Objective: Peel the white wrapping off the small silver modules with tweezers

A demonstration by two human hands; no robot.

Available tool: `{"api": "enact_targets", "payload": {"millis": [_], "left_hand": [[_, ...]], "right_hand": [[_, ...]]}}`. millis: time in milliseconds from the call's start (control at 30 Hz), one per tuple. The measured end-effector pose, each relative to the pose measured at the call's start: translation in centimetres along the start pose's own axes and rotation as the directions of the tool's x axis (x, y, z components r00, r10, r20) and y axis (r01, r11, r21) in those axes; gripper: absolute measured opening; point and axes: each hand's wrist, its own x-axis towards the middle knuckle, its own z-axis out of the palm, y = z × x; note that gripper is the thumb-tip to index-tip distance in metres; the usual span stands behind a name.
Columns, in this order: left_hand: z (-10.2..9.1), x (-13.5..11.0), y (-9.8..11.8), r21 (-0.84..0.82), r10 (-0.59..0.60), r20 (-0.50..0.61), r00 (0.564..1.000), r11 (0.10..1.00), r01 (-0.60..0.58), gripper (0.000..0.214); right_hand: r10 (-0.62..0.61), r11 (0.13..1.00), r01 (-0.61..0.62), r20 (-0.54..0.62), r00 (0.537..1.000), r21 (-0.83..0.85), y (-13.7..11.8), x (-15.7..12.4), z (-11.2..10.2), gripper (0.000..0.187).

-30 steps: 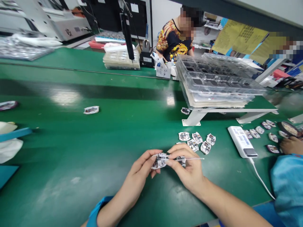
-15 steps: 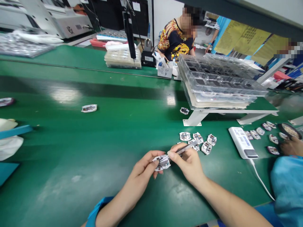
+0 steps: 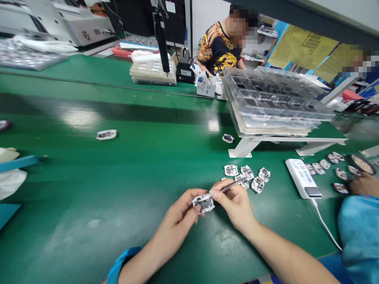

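My left hand (image 3: pixel 181 216) is closed on a small white device housing (image 3: pixel 205 204), its open side with electronics facing up. The thumb presses on its near left edge and the other fingers are behind and under it. In my right hand (image 3: pixel 237 203), a pair of metal tweezers (image 3: pixel 235 183) is pinched between thumb and fingers, the back end sticking out to the upper right. The tweezers' tips are at the housing's upper edge; whether they grip anything is too small to tell. Behind my right hand lie several similar housings (image 3: pixel 258 184), partly hidden by the hand.
On the green worktop (image 3: pixel 133 221), single housings (image 3: pixel 107 135) lie farther off. A white stand (image 3: pixel 244 148) bears stacked clear trays (image 3: pixel 275 98). A white corded box (image 3: pixel 303 179) is at right, near a co-worker's hand (image 3: pixel 365 183). An electric screwdriver (image 3: pixel 161 43) hangs at the back; another person (image 3: pixel 220 49) sits beyond.
The lone housings farther off have shifted left. The housing in my left hand has turned slightly, with the thumb lower on it. My right hand stays almost still with the tweezers.
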Motion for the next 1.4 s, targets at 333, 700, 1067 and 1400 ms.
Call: {"api": "enact_targets", "payload": {"millis": [333,700,1067,1400], "left_hand": [[-0.5,-0.1,1.0,-0.001,-0.003,-0.003,1.0,1.0,0.003,0.025],[-0.6,0.1,0.2,-0.014,-0.064,0.019,0.998,0.998,0.065,0.031],[-0.3,-0.4,1.2,-0.336,-0.167,-0.066,0.984,0.932,0.136,0.026],[-0.1,-0.2,0.5,-0.254,-0.147,-0.054,0.988,0.959,0.129,0.03]], "right_hand": [[-0.072,0.997,0.073,0.04,0.997,-0.012,-0.2,-0.1,0.0,0.015],[-0.089,0.996,0.09,0.043,0.995,-0.027,-0.4,-0.3,0.0,0.014],[-0.1,0.995,0.099,-0.04,0.994,-0.021,0.0,-0.4,0.0,0.012],[-0.121,0.992,0.12,0.022,0.992,0.023,0.4,-0.7,0.4,0.012]]}}
